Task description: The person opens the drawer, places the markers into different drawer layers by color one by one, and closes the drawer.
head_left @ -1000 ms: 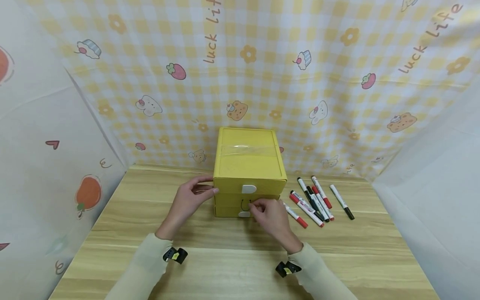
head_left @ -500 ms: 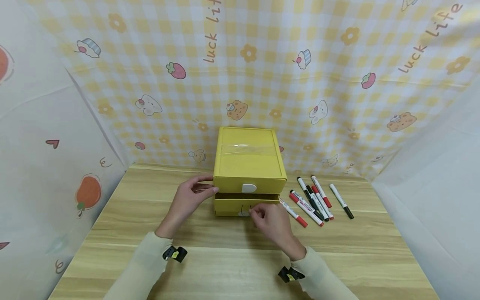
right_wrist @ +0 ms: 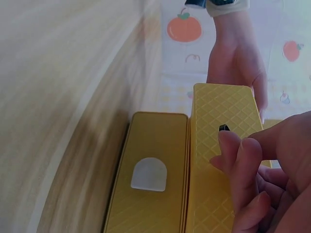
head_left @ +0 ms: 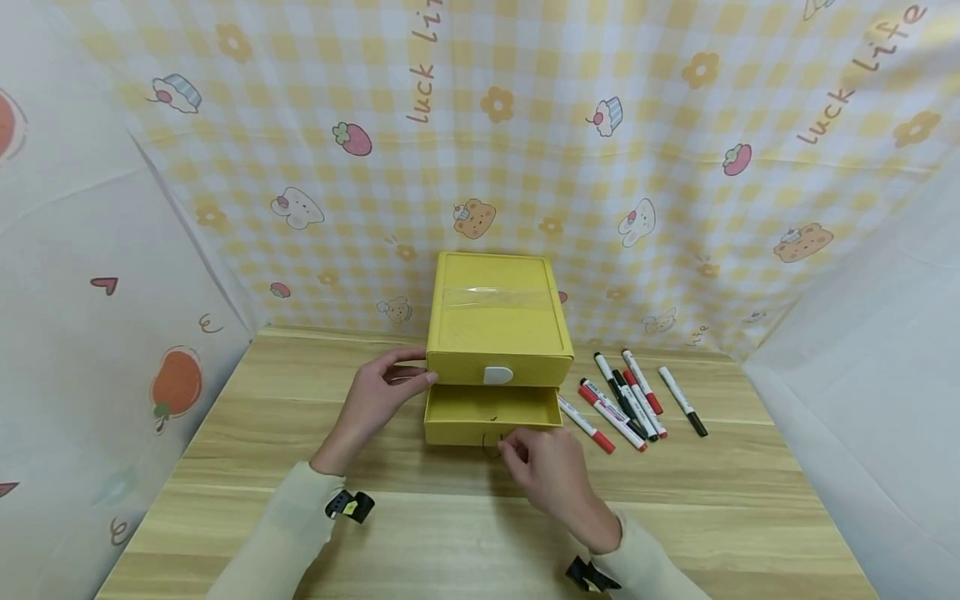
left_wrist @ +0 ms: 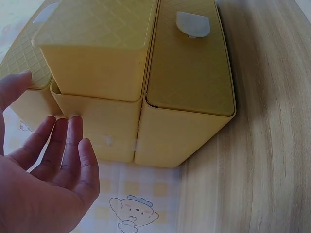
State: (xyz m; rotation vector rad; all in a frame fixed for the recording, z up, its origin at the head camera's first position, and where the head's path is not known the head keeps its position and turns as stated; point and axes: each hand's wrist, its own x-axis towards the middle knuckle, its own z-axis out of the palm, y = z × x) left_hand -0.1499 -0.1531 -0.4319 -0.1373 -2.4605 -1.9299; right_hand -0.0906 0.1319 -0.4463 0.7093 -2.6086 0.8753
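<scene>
A yellow box of stacked drawers point(head_left: 495, 312) stands at the table's back edge. Its middle drawer point(head_left: 453, 433) is pulled partway out, and the part of its inside that shows is bare yellow. My right hand point(head_left: 551, 471) pinches a thin black loop point(right_wrist: 224, 127) on that drawer's front between thumb and finger. At the box's left side, my left hand point(head_left: 378, 396) touches it with thumb and relaxed fingers; the left wrist view shows these fingers point(left_wrist: 73, 141) along the side wall. A white tab point(left_wrist: 193, 24) marks the closed bottom drawer.
Several red and black markers point(head_left: 633, 404) lie right of the box, one with its end close to the open drawer. A single black-capped marker point(head_left: 684, 402) is farther right. Patterned cloth point(head_left: 525, 167) hangs behind the wooden table point(head_left: 442, 533).
The middle drawer was closed at first and has slid out toward me, drawn by my right hand on the loop. My left hand has stayed on the box's side.
</scene>
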